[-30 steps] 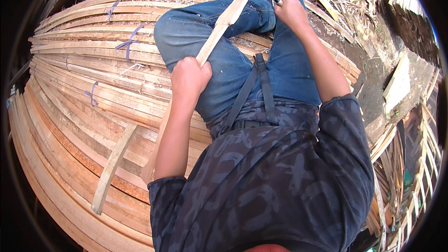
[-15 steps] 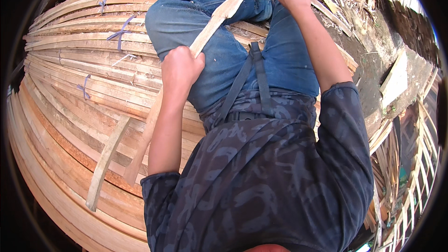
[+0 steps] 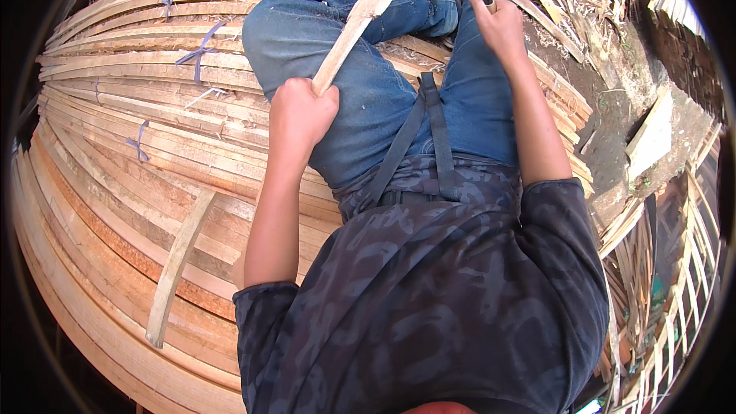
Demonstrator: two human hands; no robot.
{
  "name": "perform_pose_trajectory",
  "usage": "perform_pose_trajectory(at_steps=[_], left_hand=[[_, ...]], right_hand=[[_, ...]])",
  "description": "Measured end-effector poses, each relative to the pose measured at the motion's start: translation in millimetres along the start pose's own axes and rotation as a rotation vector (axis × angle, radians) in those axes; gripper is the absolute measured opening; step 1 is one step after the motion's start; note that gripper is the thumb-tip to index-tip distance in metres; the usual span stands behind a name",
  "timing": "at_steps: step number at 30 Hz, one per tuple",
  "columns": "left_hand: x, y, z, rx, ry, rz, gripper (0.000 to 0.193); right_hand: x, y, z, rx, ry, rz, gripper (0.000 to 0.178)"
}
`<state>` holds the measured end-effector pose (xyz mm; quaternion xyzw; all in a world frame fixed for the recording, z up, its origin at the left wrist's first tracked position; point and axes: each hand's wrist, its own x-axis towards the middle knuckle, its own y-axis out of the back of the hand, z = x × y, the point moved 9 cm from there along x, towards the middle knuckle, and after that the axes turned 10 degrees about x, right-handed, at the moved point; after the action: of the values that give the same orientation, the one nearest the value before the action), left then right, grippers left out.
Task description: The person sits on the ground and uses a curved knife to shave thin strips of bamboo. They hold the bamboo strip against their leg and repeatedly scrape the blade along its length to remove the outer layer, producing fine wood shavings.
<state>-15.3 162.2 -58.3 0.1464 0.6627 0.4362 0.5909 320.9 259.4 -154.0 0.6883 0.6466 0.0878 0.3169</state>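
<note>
Left hand (image 3: 304,113): clasping wooden slat (image 3: 355,27)
Right hand (image 3: 502,24), upper right: clenching knife (image 3: 488,3)
Legs (image 3: 295,42): we'd best angle it clear

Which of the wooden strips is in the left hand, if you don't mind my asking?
The pale strip slanting up across the bent left leg; it alone is gripped by the left hand, unlike the stacked strips.

No text, label, number or sign is legible. The person's dark shirt (image 3: 437,284) bears paler, brush-like marks across the front and sleeves; some resemble letters, but folds and blur prevent any certain reading.
</note>
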Motion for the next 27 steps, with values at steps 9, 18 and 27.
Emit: perform_pose_trajectory(at_steps=[9, 18, 27], left_hand=[[-5, 2, -1, 0.043, -0.05, 0.171, 0.035], [-13, 3, 1, 0.121, -0.12, 0.318, 0.034], [-13, 2, 3, 0.19, -0.114, 0.338, 0.035]], right_hand=[[-31, -54, -60, -0.21, 0.202, -0.142, 0.047], [-5, -63, -48, -0.509, 0.157, -0.275, 0.026], [12, -75, -32, -0.539, 0.148, -0.206, 0.025]])
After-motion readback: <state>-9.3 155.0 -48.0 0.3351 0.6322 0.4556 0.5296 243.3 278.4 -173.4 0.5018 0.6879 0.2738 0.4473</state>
